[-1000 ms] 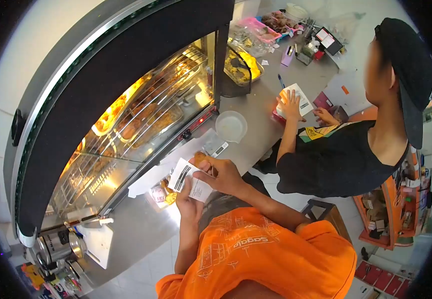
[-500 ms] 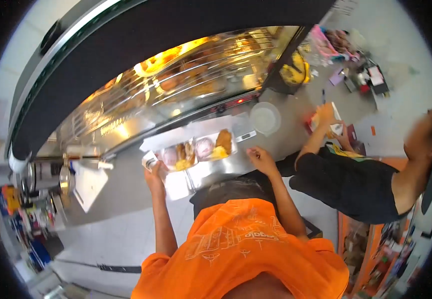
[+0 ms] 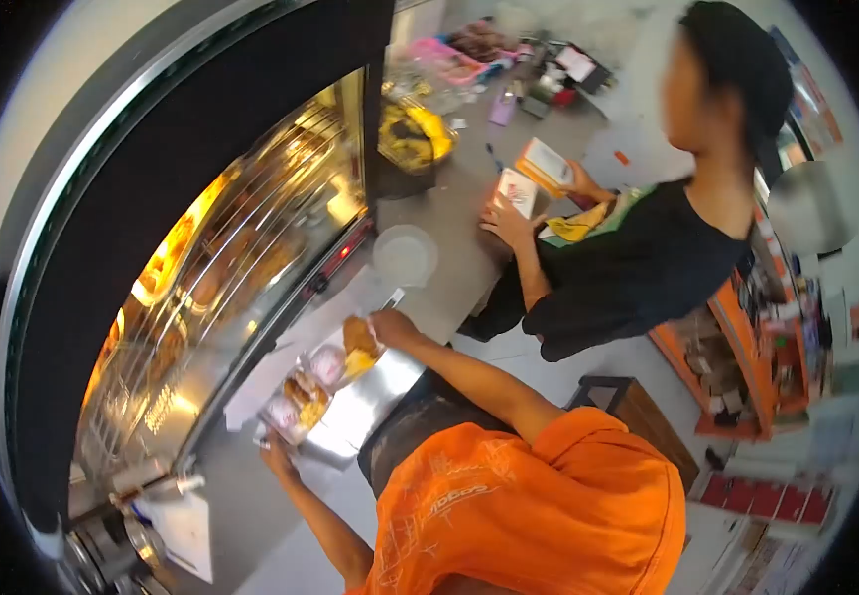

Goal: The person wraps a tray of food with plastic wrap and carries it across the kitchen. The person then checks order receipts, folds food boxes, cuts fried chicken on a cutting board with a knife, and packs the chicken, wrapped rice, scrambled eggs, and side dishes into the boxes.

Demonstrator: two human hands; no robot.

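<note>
An open white food box [image 3: 249,399] lies tilted across the view beside the glass cabinet, its lid folded back. Two wrapped pinkish-white portions [image 3: 326,365], yellow food [image 3: 358,363] and brown fried pieces [image 3: 305,387] fill it. At the box's lower left end is my left hand [image 3: 278,455], its fingers round a small white packet [image 3: 262,434], partly blurred. My right hand [image 3: 393,328] is at the opposite end, fingers curled together beside a large fried piece [image 3: 358,335]; what they grip is hidden.
The lit glass cabinet [image 3: 241,238] stands along the left. A round translucent container [image 3: 405,256] sits above my right hand. To the right, a co-worker in black [image 3: 648,268] handles small boxes [image 3: 517,192]. A white board [image 3: 180,526] lies lower left.
The view swung right, then back. My left hand went from holding the packet over the box to its left end. My right hand moved away, then back to the box's right end.
</note>
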